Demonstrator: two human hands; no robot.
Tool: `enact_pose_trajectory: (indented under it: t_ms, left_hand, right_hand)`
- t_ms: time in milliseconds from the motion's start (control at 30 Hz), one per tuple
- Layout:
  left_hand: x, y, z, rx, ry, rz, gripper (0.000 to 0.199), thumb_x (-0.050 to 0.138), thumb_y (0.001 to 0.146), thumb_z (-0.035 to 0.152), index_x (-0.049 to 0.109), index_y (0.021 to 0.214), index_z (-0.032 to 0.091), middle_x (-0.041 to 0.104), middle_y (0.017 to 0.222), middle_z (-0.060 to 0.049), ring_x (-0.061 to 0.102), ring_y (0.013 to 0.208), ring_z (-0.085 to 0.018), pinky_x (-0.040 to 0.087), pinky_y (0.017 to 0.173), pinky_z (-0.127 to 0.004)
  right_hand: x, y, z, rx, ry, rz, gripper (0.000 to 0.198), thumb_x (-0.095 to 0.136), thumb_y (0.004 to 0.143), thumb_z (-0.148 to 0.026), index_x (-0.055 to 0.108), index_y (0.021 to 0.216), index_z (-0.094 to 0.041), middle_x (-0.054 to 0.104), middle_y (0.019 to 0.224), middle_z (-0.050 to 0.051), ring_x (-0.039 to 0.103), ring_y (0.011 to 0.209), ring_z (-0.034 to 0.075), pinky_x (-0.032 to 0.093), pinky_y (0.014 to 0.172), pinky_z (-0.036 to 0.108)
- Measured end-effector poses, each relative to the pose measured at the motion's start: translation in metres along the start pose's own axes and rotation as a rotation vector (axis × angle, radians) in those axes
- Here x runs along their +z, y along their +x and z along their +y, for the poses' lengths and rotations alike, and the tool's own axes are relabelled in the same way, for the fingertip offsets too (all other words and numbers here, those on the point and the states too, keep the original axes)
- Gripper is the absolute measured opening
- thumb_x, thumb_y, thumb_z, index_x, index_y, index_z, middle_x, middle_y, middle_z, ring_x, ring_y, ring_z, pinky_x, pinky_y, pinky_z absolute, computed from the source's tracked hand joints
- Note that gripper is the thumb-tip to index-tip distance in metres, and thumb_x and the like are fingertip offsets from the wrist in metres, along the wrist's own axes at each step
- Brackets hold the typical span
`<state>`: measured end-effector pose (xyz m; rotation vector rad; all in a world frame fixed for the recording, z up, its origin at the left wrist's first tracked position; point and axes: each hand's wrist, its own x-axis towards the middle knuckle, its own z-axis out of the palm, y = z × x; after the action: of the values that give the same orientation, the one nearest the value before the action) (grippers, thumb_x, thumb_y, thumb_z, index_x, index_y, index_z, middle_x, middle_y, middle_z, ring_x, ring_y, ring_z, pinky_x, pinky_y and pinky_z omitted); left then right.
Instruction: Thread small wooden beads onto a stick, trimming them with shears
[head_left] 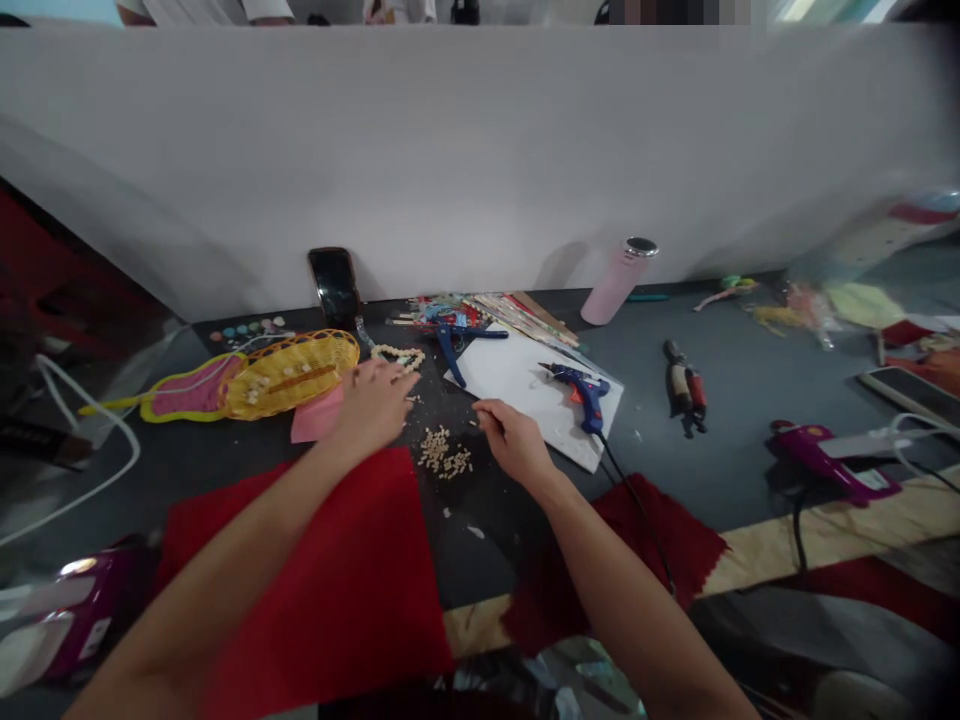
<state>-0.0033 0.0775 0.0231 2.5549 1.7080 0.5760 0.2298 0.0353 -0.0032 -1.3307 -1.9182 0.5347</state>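
Note:
My left hand (377,405) reaches over the dark tabletop with its fingers stretched out and slightly blurred; no held object shows. Just beyond its fingers lies a ring of pale beads (401,354), and a pink sheet (306,422) shows beside the palm. My right hand (511,437) is closed, thumb and index finger pressed together; whatever they grip is too small or hidden to make out. Between both hands, towards me, a loose pile of small tan bead-like pieces (442,452) is scattered. A yellow woven basket (300,375) rests left of my left hand.
A blue glue gun (589,393) lies on a white board (510,370). Red cloth (337,590) covers the near left. Behind stand a phone (335,287) and a pink bottle (619,282). Pliers (686,388) and a purple device (836,462) are at right.

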Motion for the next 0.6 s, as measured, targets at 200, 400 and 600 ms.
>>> enact_pose_trajectory:
  t_ms: [200,400,600]
  left_hand:
    - [0.016,-0.058,0.049,0.007,0.104,-0.314,0.046,0.039,0.086,0.041,0.040,0.130,0.027,0.042,0.135,-0.009,0.033,0.123,-0.029,0.028,0.096,-0.050]
    - [0.007,-0.084,0.074,0.090,0.097,-0.434,0.061,0.028,0.085,0.056,0.026,0.139,0.026,0.023,0.148,-0.007,0.014,0.135,-0.030,0.004,0.102,-0.063]
    - [-0.011,-0.102,0.077,0.036,0.098,-0.364,0.052,0.027,0.088,0.047,0.029,0.138,0.029,0.027,0.146,-0.005,0.015,0.136,-0.029,0.005,0.102,-0.063]
  right_hand:
    - [0.007,0.000,0.002,-0.100,0.000,0.009,0.022,0.041,0.088,-0.023,0.059,0.100,-0.021,0.065,0.098,0.004,0.059,0.091,0.016,0.045,0.081,0.028]
    - [0.008,0.000,0.005,-0.097,-0.031,-0.002,0.022,0.040,0.088,-0.022,0.058,0.101,-0.019,0.064,0.098,0.005,0.059,0.088,0.016,0.045,0.080,0.026]
    - [0.008,-0.001,0.005,0.000,-0.243,-0.079,0.029,0.037,0.088,-0.019,0.056,0.110,-0.019,0.059,0.104,0.009,0.058,0.092,0.017,0.043,0.080,0.026]
